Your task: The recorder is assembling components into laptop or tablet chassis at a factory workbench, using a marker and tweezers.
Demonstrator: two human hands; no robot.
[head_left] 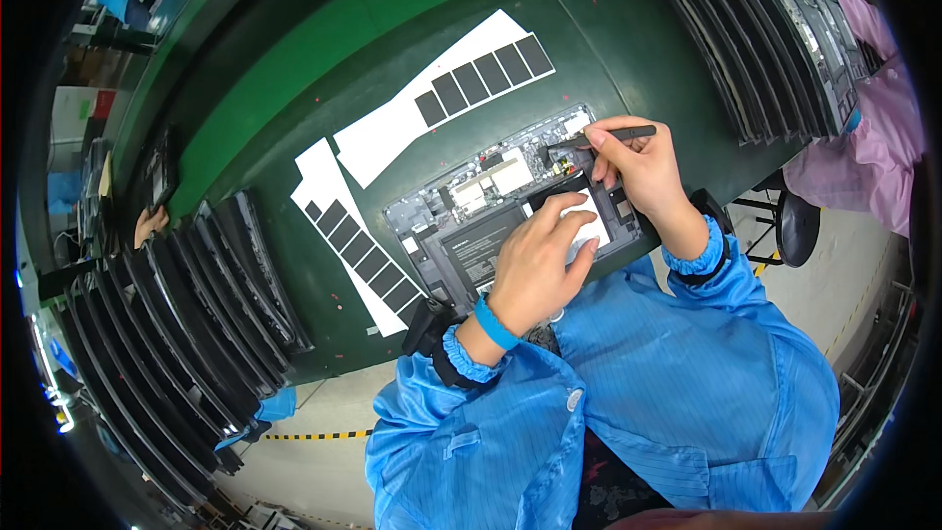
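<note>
An opened laptop base (471, 201) lies on the green bench in front of me, its circuit board and dark battery (483, 243) exposed. My left hand (542, 257) rests over the battery area with its fingers stretched out, next to a white label (592, 226). Part of the battery is hidden under this hand. Between the fingers of my right hand (636, 162) is a slim black tool that looks like tweezers (628, 133). Its tip reaches down to the upper right part of the circuit board (505, 177).
White backing sheets with black rectangular pads (471, 83) lie beyond the laptop, and another pad sheet (361, 253) is to its left. Rows of laptop bases stand upright at left (186, 304) and right (751, 49). Another person's hand (150, 226) shows at far left; a pink sleeve (863, 172) at right.
</note>
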